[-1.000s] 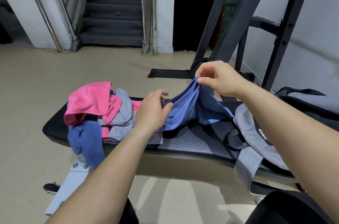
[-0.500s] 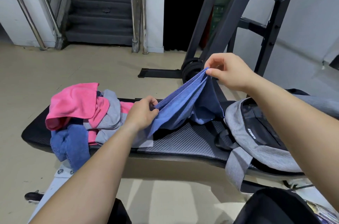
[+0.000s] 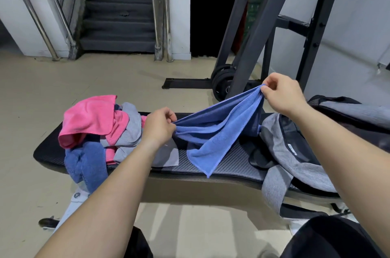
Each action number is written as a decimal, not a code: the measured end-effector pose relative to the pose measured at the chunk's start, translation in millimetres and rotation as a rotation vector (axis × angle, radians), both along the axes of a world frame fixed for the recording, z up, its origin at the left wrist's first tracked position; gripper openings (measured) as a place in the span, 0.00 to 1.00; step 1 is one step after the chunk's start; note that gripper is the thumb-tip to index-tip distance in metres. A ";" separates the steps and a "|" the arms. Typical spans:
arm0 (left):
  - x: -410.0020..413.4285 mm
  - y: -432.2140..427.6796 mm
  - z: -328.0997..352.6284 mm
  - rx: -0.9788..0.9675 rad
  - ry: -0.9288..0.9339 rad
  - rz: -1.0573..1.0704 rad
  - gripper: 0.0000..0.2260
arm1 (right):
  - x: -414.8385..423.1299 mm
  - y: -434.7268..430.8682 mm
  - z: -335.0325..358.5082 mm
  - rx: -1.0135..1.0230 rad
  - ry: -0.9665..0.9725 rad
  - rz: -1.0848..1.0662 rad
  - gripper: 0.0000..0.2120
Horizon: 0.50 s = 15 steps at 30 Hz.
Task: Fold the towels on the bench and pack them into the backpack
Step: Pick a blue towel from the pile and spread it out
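Observation:
A blue towel [image 3: 219, 131] hangs stretched above the black bench [image 3: 230, 168]. My left hand [image 3: 158, 129] pinches its left corner, and my right hand [image 3: 280, 95] pinches the upper right corner, held higher. A loose corner droops onto the bench pad. At the bench's left end lies a heap of towels: a pink towel [image 3: 90, 118], a grey towel [image 3: 130, 129] and a darker blue towel [image 3: 86, 164] hanging over the edge. A grey and black backpack [image 3: 295, 150] lies open on the right end of the bench.
A black metal rack [image 3: 259, 31] with weight plates [image 3: 221, 80] stands behind the bench. Stairs with steel handrails [image 3: 160, 12] rise at the back. A grey strap of the backpack hangs off the bench's front edge. Beige floor surrounds the bench.
My hands have moved apart, pulling the blue towel out into a wider span. The right hand went up and to the right; a corner now hangs down onto the bench.

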<state>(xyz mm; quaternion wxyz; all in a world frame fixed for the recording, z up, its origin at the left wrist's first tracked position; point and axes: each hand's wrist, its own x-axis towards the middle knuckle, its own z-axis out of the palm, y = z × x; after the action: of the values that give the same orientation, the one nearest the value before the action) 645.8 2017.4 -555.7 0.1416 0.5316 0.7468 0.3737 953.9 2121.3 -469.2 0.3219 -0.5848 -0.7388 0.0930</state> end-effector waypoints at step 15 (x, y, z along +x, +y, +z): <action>0.3 -1.5 -24.4 -0.140 -0.076 -0.084 0.10 | -2.0 -11.7 -18.2 -0.065 0.063 0.079 0.05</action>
<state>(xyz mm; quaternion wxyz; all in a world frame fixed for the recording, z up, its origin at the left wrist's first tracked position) 646.1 2015.9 -580.1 0.2225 0.5367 0.7421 0.3342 951.9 2109.6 -487.4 0.3220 -0.5622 -0.7472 0.1481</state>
